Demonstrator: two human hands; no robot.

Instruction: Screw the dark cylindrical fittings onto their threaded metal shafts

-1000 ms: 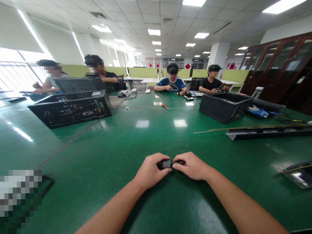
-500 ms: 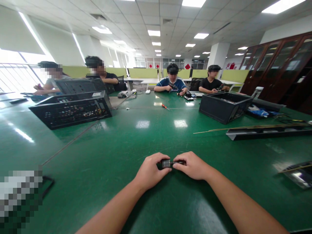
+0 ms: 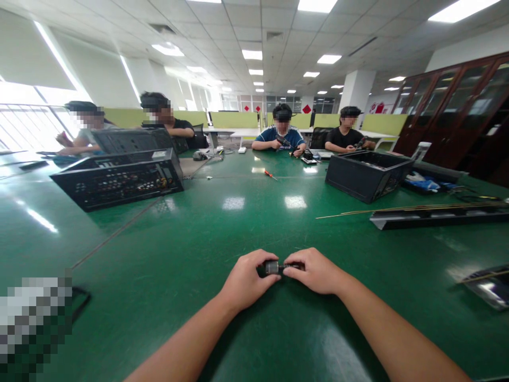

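Observation:
Just above the green tabletop (image 3: 207, 228), my left hand (image 3: 244, 281) is closed around a small dark metal cylinder (image 3: 272, 267) with a grey band. From its right end a thin dark shaft (image 3: 282, 267) reaches toward my right hand (image 3: 318, 271). Thumb and fingers of that hand are closed on a slim dark rod (image 3: 295, 265) in line with the cylinder. Fingers cover both outer ends, so I cannot tell the exact kind of either piece or whether they are joined inside the grasp.
Black computer cases stand at left (image 3: 119, 183) and right (image 3: 363, 175). A red screwdriver (image 3: 269, 174) lies further back. Thin brass-coloured rods (image 3: 350, 213) rest by a black metal channel (image 3: 421, 220). Several people sit across the table. A pixelated object (image 3: 32, 313) is at lower left.
The view has shifted very slightly. Both hands keep the same grasp at the same place, with no clear movement of the pieces.

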